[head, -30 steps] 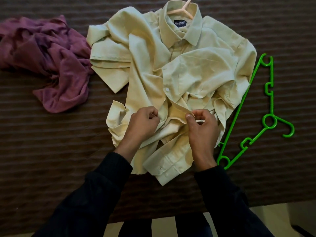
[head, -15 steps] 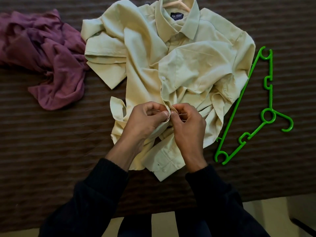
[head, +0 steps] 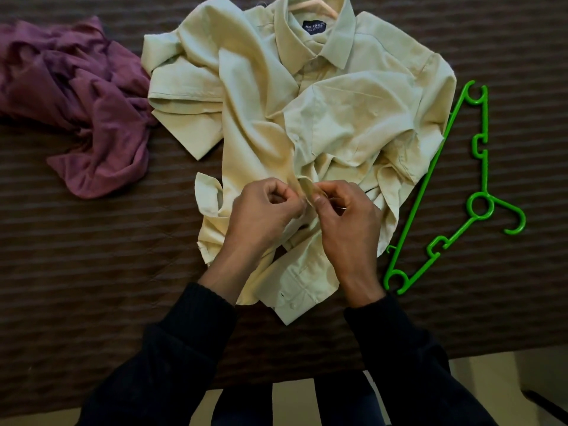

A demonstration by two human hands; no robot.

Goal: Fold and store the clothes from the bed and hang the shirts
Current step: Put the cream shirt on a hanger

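A bed point(head: 92, 287) fills nearly the whole frame, covered in a dark brown spread woven with faint, paler horizontal stripes. Its near edge runs across the lower part of the frame, rising slightly toward the right. Below that edge, pale cream floor point(head: 491, 373) shows at the lower right and bottom centre, and the light is dim and warm, brightest around the upper middle.

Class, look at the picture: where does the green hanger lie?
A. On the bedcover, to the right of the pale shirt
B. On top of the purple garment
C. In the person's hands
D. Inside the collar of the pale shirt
A: the green hanger lies flat on the striped bedcover, right of the pale shirt, held by neither hand.
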